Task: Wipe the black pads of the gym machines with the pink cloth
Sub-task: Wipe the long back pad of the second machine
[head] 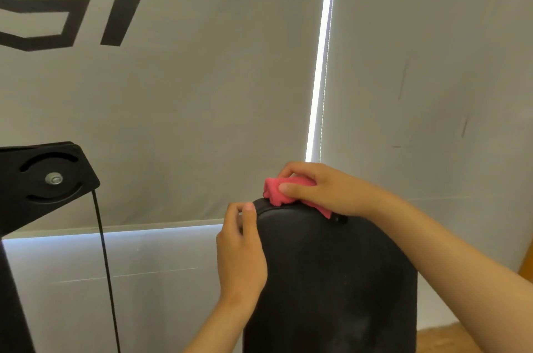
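Observation:
An upright black pad (331,280) of a gym machine fills the lower middle of the view. A bunched pink cloth (278,191) sits on the pad's top edge. My right hand (323,191) grips the cloth from above, thumb in front and fingers curled over it. My left hand (240,249) holds the pad's upper left edge, its fingers curled round the rim and the thumb on the front.
A black pulley bracket (49,176) with a thin black cable (105,266) hangs at the left. Grey roller blinds (202,93) cover the windows behind, with bright gaps between and under them. A strip of wooden floor (441,338) shows at the lower right.

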`<state>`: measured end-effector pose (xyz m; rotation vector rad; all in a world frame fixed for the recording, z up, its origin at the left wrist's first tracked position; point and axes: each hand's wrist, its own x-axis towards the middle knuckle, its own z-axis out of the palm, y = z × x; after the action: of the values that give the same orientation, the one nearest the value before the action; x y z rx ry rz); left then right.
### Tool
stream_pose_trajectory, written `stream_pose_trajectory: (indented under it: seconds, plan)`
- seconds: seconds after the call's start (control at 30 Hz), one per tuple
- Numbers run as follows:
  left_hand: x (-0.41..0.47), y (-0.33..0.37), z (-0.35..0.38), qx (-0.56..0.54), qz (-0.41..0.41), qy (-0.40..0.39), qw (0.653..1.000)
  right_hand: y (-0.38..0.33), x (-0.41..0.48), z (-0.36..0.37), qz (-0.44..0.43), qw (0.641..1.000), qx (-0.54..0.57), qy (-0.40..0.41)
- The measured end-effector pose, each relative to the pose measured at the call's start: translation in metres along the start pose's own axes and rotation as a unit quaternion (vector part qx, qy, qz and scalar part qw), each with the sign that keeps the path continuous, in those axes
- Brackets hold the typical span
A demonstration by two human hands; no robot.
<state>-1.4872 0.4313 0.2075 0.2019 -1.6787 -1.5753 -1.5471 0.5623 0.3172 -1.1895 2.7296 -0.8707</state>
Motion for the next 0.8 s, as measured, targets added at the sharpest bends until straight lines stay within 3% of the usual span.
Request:
stream_pose_trajectory:
  seconds: [0.2, 0.33, 0.53, 0.7, 0.8]
  plan:
    - [-0.001, 0.001, 0.0, -0.01, -0.022, 0.006, 1.0, -0.004, 0.006, 0.012, -0.042, 0.998, 0.004, 0.053]
    - [-0.003, 0.004, -0.002, -0.021, -0.028, -0.001, 0.999, -0.018, 0.016, 0.018, -0.065, 0.997, -0.022, 0.022]
    - [-0.004, 0.006, -0.003, 0.006, -0.013, 0.0, 1.0, -0.009, 0.006, 0.006, -0.037, 0.998, -0.043, 0.021]
    - [-0.005, 0.004, -0.003, 0.021, -0.004, -0.003, 1.0, 0.021, -0.01, -0.018, 0.03, 0.993, -0.105, 0.053]
    - [-0.004, 0.003, -0.002, 0.02, -0.008, -0.002, 1.0, 0.015, -0.004, -0.008, 0.024, 0.993, -0.087, 0.082]
